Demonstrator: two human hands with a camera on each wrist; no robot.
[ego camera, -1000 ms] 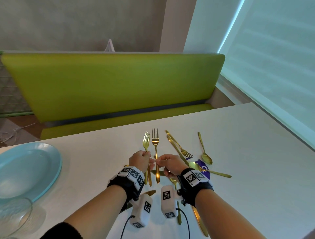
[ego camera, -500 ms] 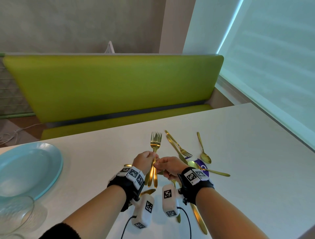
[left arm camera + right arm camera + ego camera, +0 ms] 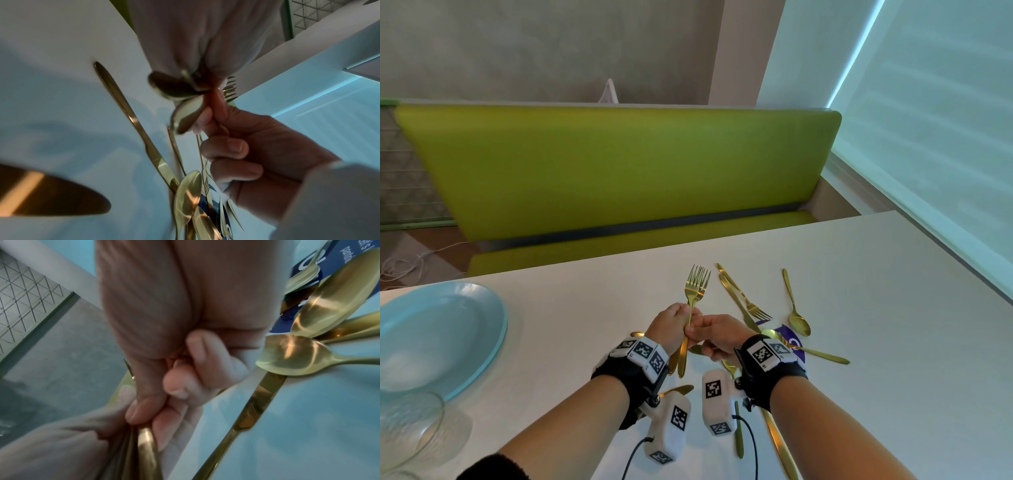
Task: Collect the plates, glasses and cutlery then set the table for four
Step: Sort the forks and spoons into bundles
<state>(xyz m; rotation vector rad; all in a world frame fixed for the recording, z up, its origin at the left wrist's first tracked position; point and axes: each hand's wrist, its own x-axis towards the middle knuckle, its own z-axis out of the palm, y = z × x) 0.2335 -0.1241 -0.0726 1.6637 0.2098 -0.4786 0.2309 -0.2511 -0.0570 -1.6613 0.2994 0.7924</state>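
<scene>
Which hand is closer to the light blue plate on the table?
Left. The left hand grips gold forks mid-table, with bare table between it and the light blue plate at the table's left; the right hand is just beyond, farther from it.

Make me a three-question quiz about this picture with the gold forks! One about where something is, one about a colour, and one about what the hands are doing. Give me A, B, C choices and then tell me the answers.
1. Where is the blue plate?
A. On the table, to the person's left
B. On the green bench
C. Under the spoons

2. What colour is the bench?
A. Red
B. Green
C. Black

3. What are the two hands doing?
A. Lying flat on the table
B. Holding a glass
C. Holding gold forks together

Answers:
1 A: the plate sits at the table's left edge.
2 B: the bench back and seat are green.
3 C: the left hand and right hand meet around the forks, tines pointing up.
</scene>
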